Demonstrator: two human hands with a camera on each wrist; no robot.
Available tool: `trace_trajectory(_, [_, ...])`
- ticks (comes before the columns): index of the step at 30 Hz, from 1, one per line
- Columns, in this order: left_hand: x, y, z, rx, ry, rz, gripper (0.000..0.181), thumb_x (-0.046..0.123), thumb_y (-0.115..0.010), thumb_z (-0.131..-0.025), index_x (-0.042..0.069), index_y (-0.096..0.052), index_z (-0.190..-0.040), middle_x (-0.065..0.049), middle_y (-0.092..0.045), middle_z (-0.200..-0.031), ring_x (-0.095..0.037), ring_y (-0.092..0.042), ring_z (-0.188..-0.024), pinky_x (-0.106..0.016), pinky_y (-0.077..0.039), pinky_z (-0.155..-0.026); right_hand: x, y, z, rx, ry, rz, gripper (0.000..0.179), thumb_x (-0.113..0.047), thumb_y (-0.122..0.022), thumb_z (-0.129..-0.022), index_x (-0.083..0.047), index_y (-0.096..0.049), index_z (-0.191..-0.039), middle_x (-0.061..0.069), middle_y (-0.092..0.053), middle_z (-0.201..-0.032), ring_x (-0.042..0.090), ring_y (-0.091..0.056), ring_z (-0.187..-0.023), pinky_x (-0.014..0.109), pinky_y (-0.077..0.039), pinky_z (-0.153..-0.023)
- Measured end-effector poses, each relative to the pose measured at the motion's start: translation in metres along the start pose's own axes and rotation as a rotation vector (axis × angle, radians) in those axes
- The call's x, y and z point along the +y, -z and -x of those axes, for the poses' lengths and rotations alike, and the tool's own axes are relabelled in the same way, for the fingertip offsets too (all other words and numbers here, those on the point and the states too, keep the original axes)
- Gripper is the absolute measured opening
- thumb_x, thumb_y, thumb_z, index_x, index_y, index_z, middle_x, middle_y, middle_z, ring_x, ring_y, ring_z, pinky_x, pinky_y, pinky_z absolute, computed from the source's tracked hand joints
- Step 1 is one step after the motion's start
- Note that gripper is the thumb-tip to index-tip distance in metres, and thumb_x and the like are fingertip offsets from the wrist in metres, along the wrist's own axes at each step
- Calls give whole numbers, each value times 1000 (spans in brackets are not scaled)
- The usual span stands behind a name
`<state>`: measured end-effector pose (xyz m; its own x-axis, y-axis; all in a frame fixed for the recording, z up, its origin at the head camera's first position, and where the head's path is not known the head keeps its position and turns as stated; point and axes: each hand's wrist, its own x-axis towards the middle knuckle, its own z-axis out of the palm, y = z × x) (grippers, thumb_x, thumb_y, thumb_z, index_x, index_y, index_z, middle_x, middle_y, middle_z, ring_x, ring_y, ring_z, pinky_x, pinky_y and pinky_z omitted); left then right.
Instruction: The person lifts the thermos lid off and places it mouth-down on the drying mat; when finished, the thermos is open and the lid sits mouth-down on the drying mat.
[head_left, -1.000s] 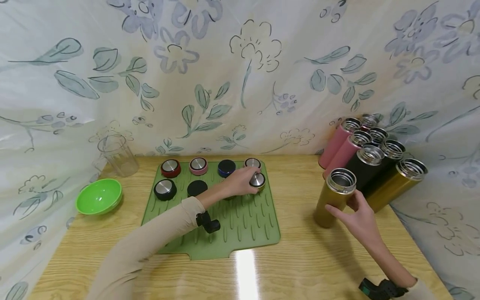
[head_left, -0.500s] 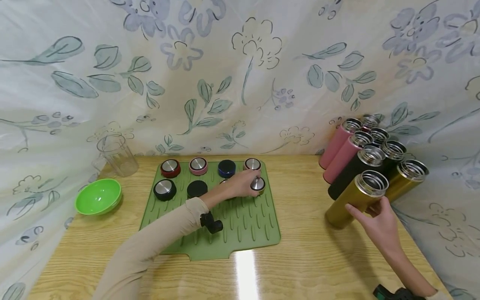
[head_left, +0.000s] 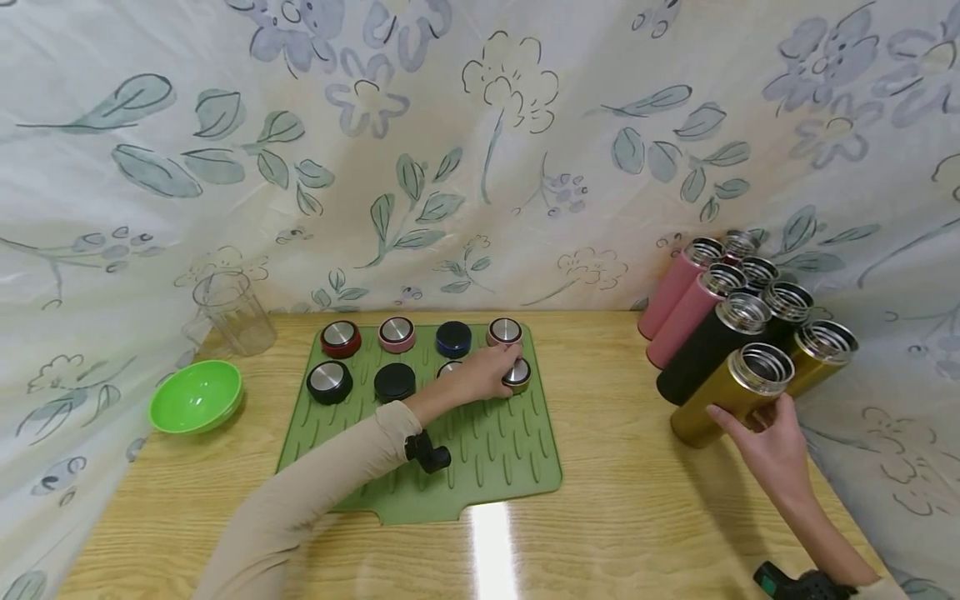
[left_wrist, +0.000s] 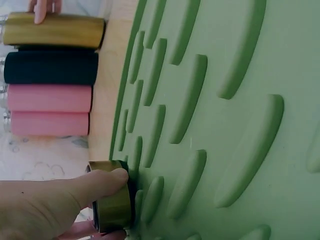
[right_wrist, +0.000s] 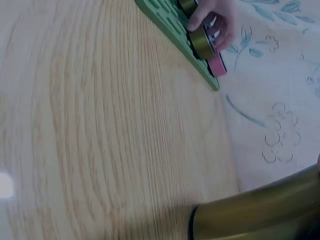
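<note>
My left hand (head_left: 483,373) grips a gold bottle lid (left_wrist: 114,210) at the right end of the front row of lids on the green mat (head_left: 495,454). Thumb and fingers lie on opposite sides of that lid, which sits on the mat or just at its surface. On the right, my right hand (head_left: 772,450) holds an uncapped gold thermos bottle (head_left: 723,404) upright, thumb in front and fingers behind. Its steel mouth faces up. Only the lower part of this bottle shows in the right wrist view, where the hand is mostly hidden.
Several uncapped bottles stand close behind the held one: pink bottles (head_left: 686,312), a black bottle (head_left: 701,350) and another gold bottle (head_left: 813,358). More lids, such as a red lid (head_left: 341,338), line the mat. A green bowl (head_left: 197,397) and clear pitcher (head_left: 236,312) stand left.
My right hand has moved the gold bottle rightward, up against the bottle group. The left hand stays at the gold lid, with only a slight shift.
</note>
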<state>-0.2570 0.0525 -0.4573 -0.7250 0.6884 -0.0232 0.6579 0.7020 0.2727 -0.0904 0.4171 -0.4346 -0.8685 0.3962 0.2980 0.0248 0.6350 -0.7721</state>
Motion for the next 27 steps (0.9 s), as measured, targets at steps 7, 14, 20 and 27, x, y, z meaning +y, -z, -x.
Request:
trace_trajectory(7, [0, 0, 4, 10, -13, 13, 52, 21, -78, -82, 9, -49, -123, -13, -60, -123, -28, -63, -108, -37, -53, -91, 16, 2, -7, 25, 2, 2, 55, -18, -72, -87, -20, -37, -130, -23, -43, -105, -18, -45, -94, -5, -40, -76])
trace_trajectory(14, [0, -4, 5, 1, -32, 55, 51, 20, -78, -82, 8, -50, -122, -13, -60, -122, -26, -62, -108, -35, -53, -90, 23, -1, -13, 40, 108, 50, 53, -13, -71, -88, -3, -40, -129, -22, -39, -105, -21, -42, -95, -6, -38, -76])
trace_trajectory(20, [1, -3, 3, 9, -31, 50, 52, 22, -79, -81, 9, -51, -122, -11, -61, -123, -25, -62, -110, -35, -53, -90, 21, 1, -20, 105, 213, 76, 43, -3, -76, -80, 7, -52, -114, -26, -46, -92, -19, -47, -79, -3, -40, -64])
trace_trajectory(27, [0, 0, 4, 7, -27, 59, 52, 22, -79, -81, 9, -51, -123, -12, -61, -123, -24, -61, -111, -36, -52, -92, 19, 3, -24, 158, 227, 100, 38, -2, -81, -74, 5, -57, -103, -29, -48, -81, -18, -47, -68, 1, -40, -57])
